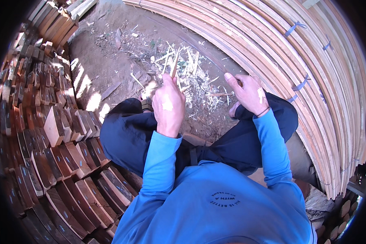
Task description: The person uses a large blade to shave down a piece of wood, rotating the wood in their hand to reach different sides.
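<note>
My left hand (168, 105) is closed around a thin wooden stick (174, 67) that points up and away from me above my left knee. My right hand (248, 92) rests on my right knee with its fingers bent, and its fingertips reach toward the ground; I cannot tell whether it holds anything. I sit cross-legged in dark trousers (130, 134) and a blue long-sleeved top (215, 199). A heap of pale wood shavings and splinters (191, 75) lies on the dirt just beyond both hands.
Rows of cut brown wood blocks (57, 134) fill the left side. Bundles of long pale wooden slats (305, 65), tied with blue straps, curve along the right. Bare dirt ground (105, 53) with scraps lies ahead.
</note>
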`<state>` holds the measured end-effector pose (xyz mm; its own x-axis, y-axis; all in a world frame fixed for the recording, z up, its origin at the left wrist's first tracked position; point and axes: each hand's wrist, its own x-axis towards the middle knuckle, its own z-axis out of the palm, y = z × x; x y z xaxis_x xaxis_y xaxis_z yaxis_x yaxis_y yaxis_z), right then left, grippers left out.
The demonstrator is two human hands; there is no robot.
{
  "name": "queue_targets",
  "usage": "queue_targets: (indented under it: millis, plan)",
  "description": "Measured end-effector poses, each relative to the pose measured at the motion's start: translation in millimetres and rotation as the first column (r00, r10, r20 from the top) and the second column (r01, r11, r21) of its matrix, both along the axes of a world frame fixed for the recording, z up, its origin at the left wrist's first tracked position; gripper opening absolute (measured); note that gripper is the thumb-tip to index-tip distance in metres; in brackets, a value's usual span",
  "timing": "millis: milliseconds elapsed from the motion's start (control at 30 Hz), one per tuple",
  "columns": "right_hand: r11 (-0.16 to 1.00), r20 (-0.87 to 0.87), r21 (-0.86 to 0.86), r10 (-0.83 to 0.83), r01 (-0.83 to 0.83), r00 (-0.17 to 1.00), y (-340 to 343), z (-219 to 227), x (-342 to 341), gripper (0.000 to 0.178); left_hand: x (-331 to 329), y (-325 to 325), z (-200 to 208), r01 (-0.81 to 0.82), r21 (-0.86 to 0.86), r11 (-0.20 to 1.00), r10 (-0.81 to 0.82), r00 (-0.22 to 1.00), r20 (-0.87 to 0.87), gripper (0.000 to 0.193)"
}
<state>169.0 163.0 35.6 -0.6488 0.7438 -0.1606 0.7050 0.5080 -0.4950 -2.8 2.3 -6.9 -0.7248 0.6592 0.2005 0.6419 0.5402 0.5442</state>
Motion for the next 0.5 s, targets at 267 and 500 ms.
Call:
queue_targets:
  millis: [267, 500]
  plan:
    - [0.965, -0.037, -0.021, 0.259, -0.260, 0.965, -29.5, 10.6, 29.4, 0.059, 1.2, -5.3, 0.8, 0.022, -0.047, 0.999, -0.022, 1.000, 0.002, 0.017]
    - [0.974, 0.165, 0.145, 0.151, -0.175, 0.975, -21.1, -1.7, 22.1, 0.069, 4.9, -2.4, -5.7, 0.042, -0.085, 0.995, -0.048, 0.997, -0.063, 0.015]
